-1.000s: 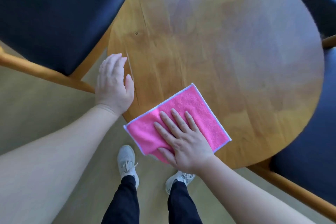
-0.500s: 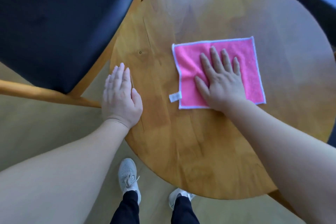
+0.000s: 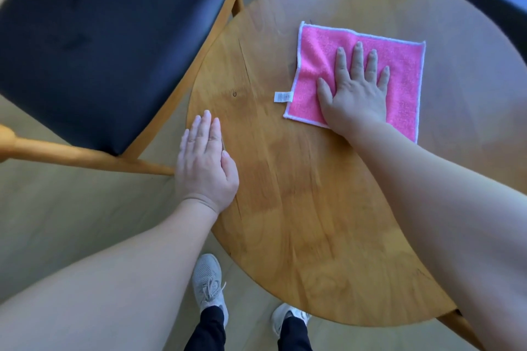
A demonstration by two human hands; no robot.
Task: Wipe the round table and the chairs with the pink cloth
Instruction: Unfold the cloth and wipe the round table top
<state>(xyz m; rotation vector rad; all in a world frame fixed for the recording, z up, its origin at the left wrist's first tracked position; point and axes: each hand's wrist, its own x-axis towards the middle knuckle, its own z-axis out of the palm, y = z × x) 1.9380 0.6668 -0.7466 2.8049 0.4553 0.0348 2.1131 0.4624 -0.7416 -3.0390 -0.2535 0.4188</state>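
Observation:
The round wooden table fills the middle of the head view. A pink cloth with a white hem and a small white label lies flat on its far half. My right hand presses flat on the cloth, fingers straight and spread, pointing away from me. My left hand rests flat on the table's left edge, fingers straight and together, holding nothing. A wooden chair with a dark padded seat stands to the left of the table, its frame close to the table edge.
A second dark chair shows at the far right behind the table, and a wooden leg pokes out at the lower right. My feet in grey shoes stand on the pale floor just below the table's near edge.
My right hand has pushed the pink cloth from the table's near edge across to its far right part. My left hand has stayed on the left edge.

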